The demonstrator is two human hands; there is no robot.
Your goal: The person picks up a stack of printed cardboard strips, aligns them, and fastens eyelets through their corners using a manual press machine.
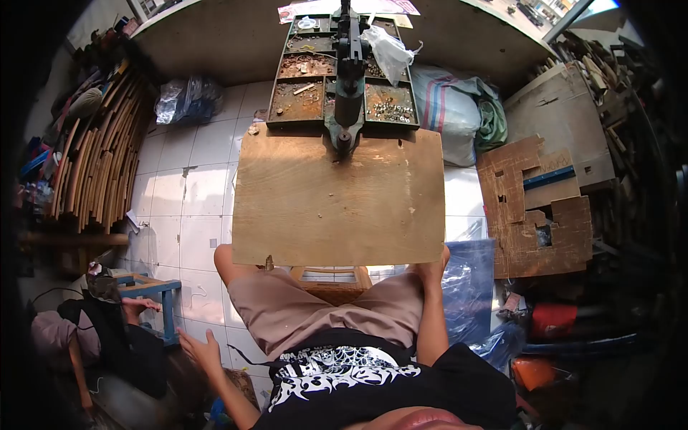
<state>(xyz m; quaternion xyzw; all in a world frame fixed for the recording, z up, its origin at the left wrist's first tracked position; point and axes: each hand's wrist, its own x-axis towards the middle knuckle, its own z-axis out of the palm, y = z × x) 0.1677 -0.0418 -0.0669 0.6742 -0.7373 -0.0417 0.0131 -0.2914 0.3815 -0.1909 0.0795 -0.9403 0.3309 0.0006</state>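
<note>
Out to the left of my lap, my left hand (201,349) is held in the air with its fingers apart and nothing in it. My right hand (432,269) is by my knee at the right front corner of the wooden board (337,197); its fingers are mostly hidden by the board's edge and I cannot make out what they do. The board lies flat over my knees. A dark metal press (349,93) stands at the board's far edge, its lower tip over the wood. Behind it is a compartment tray (272,107) with small metal parts.
A blue stool (169,315) and another person (107,337) are at the lower left. Stacked curved wood strips (100,150) stand at the left. Cut-out boards (509,247), a white sack (448,115) and blue plastic sheeting (469,287) are at the right. A plastic bag (390,54) rests on the tray.
</note>
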